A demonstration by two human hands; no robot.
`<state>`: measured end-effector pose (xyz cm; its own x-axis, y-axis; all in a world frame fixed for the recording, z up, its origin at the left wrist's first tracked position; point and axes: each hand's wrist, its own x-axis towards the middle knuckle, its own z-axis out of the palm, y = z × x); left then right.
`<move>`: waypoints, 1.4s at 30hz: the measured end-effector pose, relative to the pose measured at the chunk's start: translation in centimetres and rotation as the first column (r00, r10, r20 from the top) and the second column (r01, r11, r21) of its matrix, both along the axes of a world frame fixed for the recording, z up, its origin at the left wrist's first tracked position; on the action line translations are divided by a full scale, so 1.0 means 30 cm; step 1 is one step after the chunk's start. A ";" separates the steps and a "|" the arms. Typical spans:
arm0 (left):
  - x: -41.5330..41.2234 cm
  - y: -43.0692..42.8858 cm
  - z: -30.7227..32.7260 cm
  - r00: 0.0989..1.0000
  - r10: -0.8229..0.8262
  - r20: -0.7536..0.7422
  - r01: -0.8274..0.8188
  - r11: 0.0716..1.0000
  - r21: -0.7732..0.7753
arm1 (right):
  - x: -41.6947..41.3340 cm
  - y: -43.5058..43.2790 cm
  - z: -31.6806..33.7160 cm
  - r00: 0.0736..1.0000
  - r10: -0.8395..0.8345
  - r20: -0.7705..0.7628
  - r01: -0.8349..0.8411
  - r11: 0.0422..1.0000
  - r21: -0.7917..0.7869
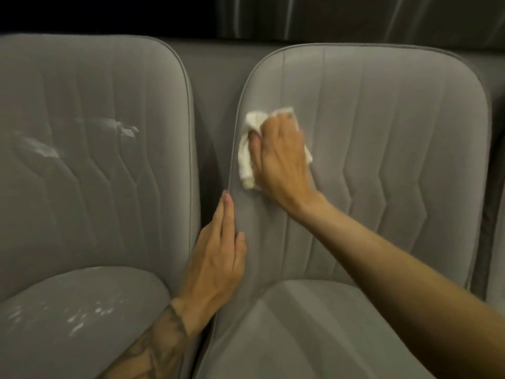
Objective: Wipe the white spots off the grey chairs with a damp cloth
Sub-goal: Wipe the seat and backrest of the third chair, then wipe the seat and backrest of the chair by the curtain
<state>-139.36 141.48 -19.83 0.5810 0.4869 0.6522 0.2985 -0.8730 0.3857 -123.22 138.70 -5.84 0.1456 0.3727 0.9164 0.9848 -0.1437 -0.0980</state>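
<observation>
Two grey upholstered chairs stand side by side. On the right chair [382, 149], my right hand [284, 157] presses a crumpled white cloth [247, 149] against the upper left of the backrest, fingers curled over the cloth. My left hand [218, 258] lies flat with straight fingers along the left edge of that backrest, lower down. The left chair [90, 187] carries white spots [123, 127] on its backrest and more white spots [82, 318] scattered on its seat cushion.
A narrow dark gap [210, 149] runs between the two chairs. Behind them hangs a grey pleated curtain [355, 17], with a dark area at the upper left. The edge of another grey surface shows at the far right.
</observation>
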 end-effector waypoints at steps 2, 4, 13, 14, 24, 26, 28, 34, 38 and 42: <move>-0.027 -0.006 -0.012 0.994 0.081 -0.069 -0.072 0.988 0.135 | -0.057 -0.066 -0.146 0.994 0.111 -0.016 -0.112 0.988 -0.104; -0.069 -0.010 -0.035 0.976 0.169 -0.133 -0.130 0.956 0.264 | -0.082 -0.118 -0.220 0.990 0.131 0.054 -0.117 0.971 -0.211; -0.187 -0.003 -0.121 0.911 0.242 -0.333 -0.085 0.902 0.423 | -0.060 0.002 -0.101 0.995 -0.031 -0.097 0.035 0.998 0.043; -0.194 -0.015 -0.133 0.906 0.239 -0.348 -0.079 0.906 0.417 | -0.087 -0.022 -0.174 0.995 0.018 -0.094 -0.016 1.000 0.021; -0.333 -0.155 -0.248 0.875 0.133 -0.465 -0.020 0.971 0.239 | -0.084 -0.333 -0.660 0.996 -0.010 -0.085 -0.055 0.676 -0.735; -0.351 -0.166 -0.255 0.871 0.121 -0.476 -0.025 0.979 0.202 | -0.089 -0.336 -0.647 0.988 -0.054 -0.142 -0.076 0.636 -0.768; -0.358 -0.168 -0.255 0.874 0.107 -0.474 -0.026 0.984 0.176 | -0.173 -0.349 -0.660 0.972 0.026 -0.234 -0.201 0.609 -0.767; -0.351 -0.162 -0.278 0.889 0.103 -0.446 -0.021 0.982 0.185 | -0.219 -0.365 -0.666 0.959 0.124 -0.255 -0.281 0.546 -0.789; -0.353 -0.157 -0.300 0.881 0.110 -0.460 -0.030 0.983 0.179 | -0.127 -0.341 -0.655 0.951 -0.102 -0.291 -0.176 0.594 -0.785; -0.350 -0.157 -0.292 0.868 0.106 -0.486 -0.028 0.986 0.166 | -0.268 -0.365 -0.695 0.942 0.005 -0.337 -0.275 0.590 -0.759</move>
<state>-149.84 136.76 -28.60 0.8144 0.4564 0.3583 0.4747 -0.8792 0.0409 -131.26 127.74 -26.68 0.2131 0.9606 0.1784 0.9476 -0.1587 -0.2774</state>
